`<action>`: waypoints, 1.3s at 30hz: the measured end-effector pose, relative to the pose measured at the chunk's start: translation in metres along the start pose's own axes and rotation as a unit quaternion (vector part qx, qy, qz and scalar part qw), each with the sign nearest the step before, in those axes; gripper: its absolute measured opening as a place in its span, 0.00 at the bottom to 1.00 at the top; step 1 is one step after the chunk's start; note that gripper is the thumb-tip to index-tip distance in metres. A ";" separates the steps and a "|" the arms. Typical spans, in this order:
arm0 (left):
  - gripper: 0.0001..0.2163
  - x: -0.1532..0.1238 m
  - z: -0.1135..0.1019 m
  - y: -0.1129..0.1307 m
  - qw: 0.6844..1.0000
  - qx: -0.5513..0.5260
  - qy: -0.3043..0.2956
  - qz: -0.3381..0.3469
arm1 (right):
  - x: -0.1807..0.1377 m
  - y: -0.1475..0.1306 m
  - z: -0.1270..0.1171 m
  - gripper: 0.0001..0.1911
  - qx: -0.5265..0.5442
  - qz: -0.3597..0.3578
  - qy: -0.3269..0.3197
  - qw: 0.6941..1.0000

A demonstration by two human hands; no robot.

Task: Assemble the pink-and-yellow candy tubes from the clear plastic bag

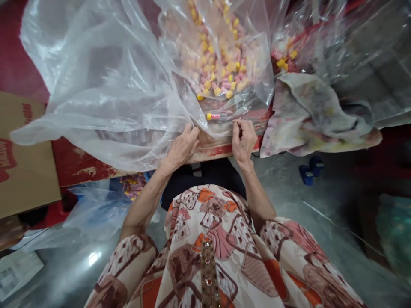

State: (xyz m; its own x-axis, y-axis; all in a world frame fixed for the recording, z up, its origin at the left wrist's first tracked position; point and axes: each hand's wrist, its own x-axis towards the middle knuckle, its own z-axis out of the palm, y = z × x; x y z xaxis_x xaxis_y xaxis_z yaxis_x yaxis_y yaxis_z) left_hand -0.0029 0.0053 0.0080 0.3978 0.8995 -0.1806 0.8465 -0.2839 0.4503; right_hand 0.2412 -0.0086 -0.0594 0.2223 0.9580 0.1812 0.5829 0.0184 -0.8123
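Observation:
A clear plastic bag lies on the table in front of me, its near edge toward my body. Inside are many small yellow-capped tubes with pink contents, piled toward the far side. A single yellow-capped tube lies on its side near the edge, between my hands. My left hand is closed, thumb and fingers pinching the bag's edge left of that tube. To its right, my right hand is also closed, fingertips pinched at the bag's near edge. Neither hand touches the single tube.
A large cloudy plastic sheet covers the table's left side. At right lie a stained cloth and another bag with yellow-capped pieces. A cardboard box stands at far left. Blue slippers are on the floor.

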 end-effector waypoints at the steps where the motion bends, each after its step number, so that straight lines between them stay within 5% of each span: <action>1: 0.06 0.001 -0.005 -0.002 1.000 -0.016 -0.002 0.017 | -0.001 0.002 0.001 0.22 0.004 -0.003 -0.003 1.000; 5: 0.04 -0.008 -0.013 0.001 0.999 -0.019 0.037 0.008 | -0.005 0.002 0.006 0.19 0.041 -0.044 0.012 0.998; 9: 0.08 -0.019 -0.012 0.015 0.999 0.041 0.016 -0.014 | 0.002 -0.005 0.007 0.19 0.051 -0.077 0.015 0.996; 14: 0.12 -0.027 -0.009 0.020 0.991 0.026 0.126 -0.034 | 0.022 -0.015 0.015 0.20 0.018 -0.137 -0.034 0.990; 18: 0.11 -0.035 0.002 0.020 0.995 0.028 0.089 -0.033 | 0.058 -0.017 0.023 0.17 -0.032 -0.134 -0.086 0.987; 23: 0.15 -0.036 -0.001 0.025 0.986 -0.012 0.166 -0.006 | 0.123 -0.008 0.029 0.16 -0.069 -0.102 -0.058 0.991; 28: 0.14 -0.012 -0.004 0.041 0.998 0.034 0.051 -0.017 | 0.138 0.001 0.028 0.15 -0.097 -0.062 -0.056 0.992; 33: 0.16 0.034 -0.008 0.076 0.994 0.064 0.088 0.010 | 0.118 -0.017 0.021 0.17 -0.170 -0.046 -0.094 0.980; 36: 0.15 0.068 -0.002 0.089 0.993 0.106 0.043 -0.019 | 0.118 -0.021 0.020 0.17 -0.238 -0.022 -0.158 0.958; 39: 0.16 0.085 0.000 0.088 0.993 0.113 0.037 -0.011 | 0.121 -0.019 0.010 0.18 -0.206 -0.045 -0.127 0.969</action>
State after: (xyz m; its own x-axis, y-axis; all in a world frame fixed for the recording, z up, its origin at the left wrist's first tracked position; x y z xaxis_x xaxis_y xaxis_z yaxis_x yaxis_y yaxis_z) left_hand 0.1051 0.0566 0.0323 0.3587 0.9257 -0.1203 0.9157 -0.3240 0.2376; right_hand 0.2495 0.1101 -0.0275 -0.0133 0.9983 0.0571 0.8656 0.0401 -0.4991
